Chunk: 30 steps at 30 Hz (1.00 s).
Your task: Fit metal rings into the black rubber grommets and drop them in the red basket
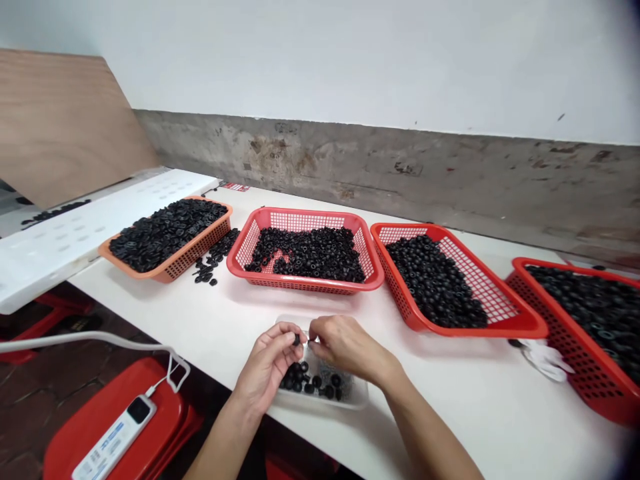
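Above the clear plastic tray (357,393) on the white table (200,333), the left hand (267,363) and right hand (347,347) pinch a small black rubber ring (297,340), fingertips closed on it. Beyond the tray stand red baskets (305,217) of black rings, before a stained concrete wall (350,167); below and left of the tray, a power strip (115,437) lies on a red stool (160,417)

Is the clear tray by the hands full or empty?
Almost empty: the clear plastic tray holds only a small cluster of black rings, and much of its bottom shows.
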Available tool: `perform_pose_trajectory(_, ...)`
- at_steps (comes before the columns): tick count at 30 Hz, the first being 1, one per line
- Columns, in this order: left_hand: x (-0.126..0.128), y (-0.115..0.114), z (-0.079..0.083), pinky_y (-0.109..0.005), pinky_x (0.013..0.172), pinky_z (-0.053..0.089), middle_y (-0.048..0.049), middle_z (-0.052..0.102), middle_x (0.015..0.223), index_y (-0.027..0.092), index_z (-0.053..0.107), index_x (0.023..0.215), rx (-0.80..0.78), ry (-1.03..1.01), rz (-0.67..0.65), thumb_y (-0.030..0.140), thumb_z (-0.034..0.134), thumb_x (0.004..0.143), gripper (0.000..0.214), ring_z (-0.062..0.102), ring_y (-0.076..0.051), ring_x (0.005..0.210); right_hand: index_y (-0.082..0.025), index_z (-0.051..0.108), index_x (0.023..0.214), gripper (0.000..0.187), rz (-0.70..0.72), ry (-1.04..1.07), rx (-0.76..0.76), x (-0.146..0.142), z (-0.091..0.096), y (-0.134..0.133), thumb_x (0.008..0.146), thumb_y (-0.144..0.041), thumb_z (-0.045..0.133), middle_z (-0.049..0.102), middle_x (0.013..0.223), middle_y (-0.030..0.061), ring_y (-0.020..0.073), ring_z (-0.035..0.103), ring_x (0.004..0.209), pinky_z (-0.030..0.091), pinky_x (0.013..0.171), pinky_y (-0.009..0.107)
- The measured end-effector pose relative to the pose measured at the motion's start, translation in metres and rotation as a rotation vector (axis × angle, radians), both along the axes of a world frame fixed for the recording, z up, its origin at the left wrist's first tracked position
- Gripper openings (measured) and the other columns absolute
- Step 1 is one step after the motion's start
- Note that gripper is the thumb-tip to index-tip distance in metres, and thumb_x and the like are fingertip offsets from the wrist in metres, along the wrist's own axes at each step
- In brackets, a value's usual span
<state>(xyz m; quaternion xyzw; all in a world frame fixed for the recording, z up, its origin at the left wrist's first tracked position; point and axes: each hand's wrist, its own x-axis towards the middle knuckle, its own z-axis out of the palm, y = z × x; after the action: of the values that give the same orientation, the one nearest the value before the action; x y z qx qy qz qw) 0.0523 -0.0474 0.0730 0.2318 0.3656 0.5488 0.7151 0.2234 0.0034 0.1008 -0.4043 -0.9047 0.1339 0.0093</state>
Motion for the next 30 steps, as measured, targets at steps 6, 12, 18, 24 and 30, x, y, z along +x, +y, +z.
perform_pose_trajectory(6,0.004,-0.001,0.0,-0.014,0.063,0.049,-0.0031,0.066,0.08,0.014,0.075,0.091,-0.04,0.0,-0.003,0.028,0.08,0.077,0.021,0.057,-0.006,0.063,-0.018,0.062,0.094,0.013,0.017,0.701,-0.146,0.014,0.023,0.001,0.098,-0.027,0.053,0.063,0.079,0.0003,0.0114,0.054,0.066,0.041,0.062,0.022)
perform_pose_trajectory(12,0.006,-0.003,0.004,-0.014,0.064,0.051,-0.0034,0.066,0.082,0.013,0.077,0.09,-0.079,-0.068,-0.011,0.024,0.085,0.071,0.023,0.059,-0.006,0.068,-0.019,0.065,0.102,0.012,0.119,0.809,-0.07,0.005,0.018,-0.006,0.099,-0.024,0.054,0.063,0.09,0.0039,0.0143,0.058,0.08,0.045,0.072,0.025)
perform_pose_trajectory(18,0.003,-0.004,-0.001,-0.014,0.059,0.048,-0.001,0.064,0.079,0.013,0.075,0.089,-0.044,-0.062,-0.042,0.024,0.085,0.072,0.023,0.055,-0.004,0.06,-0.024,0.063,0.12,0.025,0.16,0.746,-0.09,0.007,0.021,-0.011,0.099,-0.018,0.05,0.064,0.1,0.0054,0.0158,0.061,0.088,0.048,0.079,0.028)
perform_pose_trajectory(24,0.004,-0.005,0.0,-0.014,0.059,0.049,-0.0024,0.067,0.076,0.012,0.076,0.086,-0.075,-0.033,-0.053,0.029,0.088,0.068,0.028,0.057,-0.005,0.06,-0.02,0.067,0.106,0.014,0.136,0.816,-0.159,0.01,0.024,-0.007,0.098,-0.02,0.055,0.066,0.094,0.0033,0.0134,0.062,0.085,0.049,0.077,0.024)
perform_pose_trajectory(30,0.001,-0.004,0.007,-0.017,0.067,0.054,-0.0065,0.073,0.087,0.014,0.078,0.094,-0.092,-0.014,0.023,0.029,0.09,0.064,0.036,0.065,-0.009,0.068,-0.019,0.069,0.1,0.015,0.047,0.893,-0.119,0.011,0.025,-0.005,0.098,-0.024,0.055,0.067,0.091,0.0049,0.0147,0.063,0.083,0.049,0.075,0.025)
